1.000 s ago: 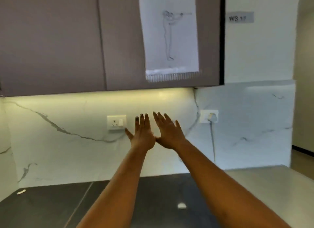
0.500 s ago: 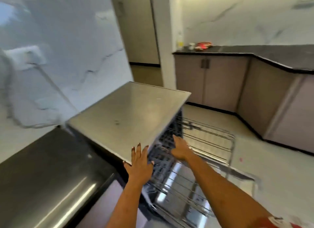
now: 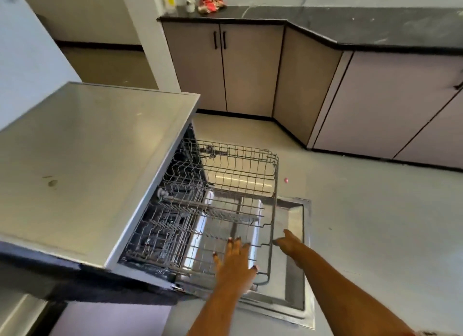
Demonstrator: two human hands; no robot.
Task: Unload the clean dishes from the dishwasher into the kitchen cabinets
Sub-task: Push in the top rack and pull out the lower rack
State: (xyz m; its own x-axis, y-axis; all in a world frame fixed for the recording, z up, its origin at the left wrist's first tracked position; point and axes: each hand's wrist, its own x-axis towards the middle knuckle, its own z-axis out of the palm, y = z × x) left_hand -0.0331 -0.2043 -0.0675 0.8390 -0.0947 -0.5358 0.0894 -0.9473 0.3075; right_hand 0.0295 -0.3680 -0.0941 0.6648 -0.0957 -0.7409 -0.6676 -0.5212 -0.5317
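The dishwasher stands open at left with its door folded down flat. A wire rack is pulled out over the door, and I see no dishes in it. My left hand lies over the near front corner of the rack, palm down, fingers spread, holding nothing. My right hand is at the rack's front rim, thumb up, with its fingers curled around the wire. Closed base cabinets stand across the floor.
A dark countertop runs over the base cabinets, with a red cloth and a small white jar at its left end. A small pink bit lies on the pale floor beyond the rack.
The view has swung from the wall cabinets down to the open dishwasher. Both hands have dropped from the wall to the pulled-out rack, the right one now on its front rim.
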